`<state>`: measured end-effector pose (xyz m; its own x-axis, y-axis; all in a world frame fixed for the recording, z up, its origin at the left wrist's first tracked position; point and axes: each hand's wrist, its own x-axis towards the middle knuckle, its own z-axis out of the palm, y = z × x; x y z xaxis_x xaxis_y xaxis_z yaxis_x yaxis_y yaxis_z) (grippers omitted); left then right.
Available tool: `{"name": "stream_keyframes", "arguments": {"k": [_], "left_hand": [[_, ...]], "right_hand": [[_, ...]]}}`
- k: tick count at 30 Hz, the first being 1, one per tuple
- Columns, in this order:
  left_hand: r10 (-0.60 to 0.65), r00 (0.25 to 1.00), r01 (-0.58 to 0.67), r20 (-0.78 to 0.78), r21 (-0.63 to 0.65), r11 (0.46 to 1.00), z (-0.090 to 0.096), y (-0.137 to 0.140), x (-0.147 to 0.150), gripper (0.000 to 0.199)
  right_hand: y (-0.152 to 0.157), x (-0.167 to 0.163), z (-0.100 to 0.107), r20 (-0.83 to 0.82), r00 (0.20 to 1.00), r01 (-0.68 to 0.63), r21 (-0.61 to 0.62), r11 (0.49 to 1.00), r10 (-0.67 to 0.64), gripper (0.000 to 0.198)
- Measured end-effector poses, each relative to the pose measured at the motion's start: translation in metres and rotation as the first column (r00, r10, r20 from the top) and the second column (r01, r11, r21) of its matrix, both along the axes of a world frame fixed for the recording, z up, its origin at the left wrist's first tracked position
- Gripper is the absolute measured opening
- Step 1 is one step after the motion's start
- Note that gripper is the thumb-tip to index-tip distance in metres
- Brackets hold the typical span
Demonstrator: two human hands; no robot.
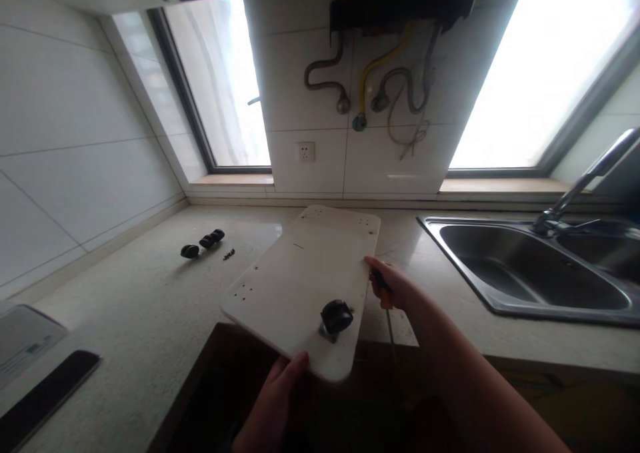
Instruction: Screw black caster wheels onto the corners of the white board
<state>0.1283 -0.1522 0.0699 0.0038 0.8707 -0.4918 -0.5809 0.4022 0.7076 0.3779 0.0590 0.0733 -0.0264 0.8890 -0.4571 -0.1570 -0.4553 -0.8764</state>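
Board (pixel 305 260) in pinch of 2 hands (pixel 285 381) (pixel 394 284) (screwdriver (pixel 386 300) in right), near 2-basin sink (pixel 455 256)

Hands (pixel 284 381) holding white board (pixel 310 260), black caster (pixel 337 316), screwdriver (pixel 385 300)

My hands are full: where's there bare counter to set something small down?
Mostly on the left: the counter between the loose black wheels and the dark flat object. A smaller patch lies beyond the right hand, between the board and the sink. Crowded: the board's right edge, with hand and screwdriver, and around the wheels and screws.
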Motion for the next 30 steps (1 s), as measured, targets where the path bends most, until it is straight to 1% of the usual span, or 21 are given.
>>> {"name": "stream_keyframes", "arguments": {"k": [4, 7, 12, 16, 18, 23, 30], "left_hand": [[0.017, 0.999, -0.016, 0.028, -0.009, 1.0, 0.002, 0.0, 0.0, 0.052], [0.032, 0.999, -0.031, 0.014, -0.038, 0.999, -0.002, -0.001, -0.002, 0.054], [0.015, 1.0, -0.015, -0.016, -0.021, 1.0, -0.015, 0.0, -0.004, 0.058], [0.028, 1.0, -0.028, -0.009, -0.008, 1.0, -0.018, 0.001, -0.003, 0.056], [0.006, 1.0, -0.006, -0.02, -0.002, 1.0, -0.016, 0.002, -0.005, 0.056], [-0.069, 0.997, 0.069, -0.019, -0.007, 0.998, -0.009, 0.003, -0.011, 0.064], [-0.155, 0.988, 0.155, -0.008, 0.033, 0.987, -0.006, 0.02, -0.016, 0.055]], "right_hand": [[-0.002, -0.003, -0.005, 0.013, 1.0, 0.004, -0.037, 0.999, -0.003, 0.037], [-0.002, -0.005, -0.007, 0.029, 1.0, 0.005, -0.058, 0.998, -0.003, 0.038], [-0.003, -0.006, -0.005, 0.053, 0.998, 0.036, -0.015, 0.999, -0.035, 0.038], [-0.009, -0.005, -0.002, 0.049, 0.997, 0.062, 0.033, 0.998, -0.064, 0.029], [-0.015, -0.002, -0.001, 0.04, 0.996, 0.077, 0.055, 0.995, -0.079, 0.029], [-0.038, 0.014, 0.002, 0.013, 0.993, 0.12, 0.084, 0.989, -0.121, 0.029], [-0.078, 0.04, -0.001, -0.002, 0.983, 0.185, 0.068, 0.98, -0.185, 0.034]]}}
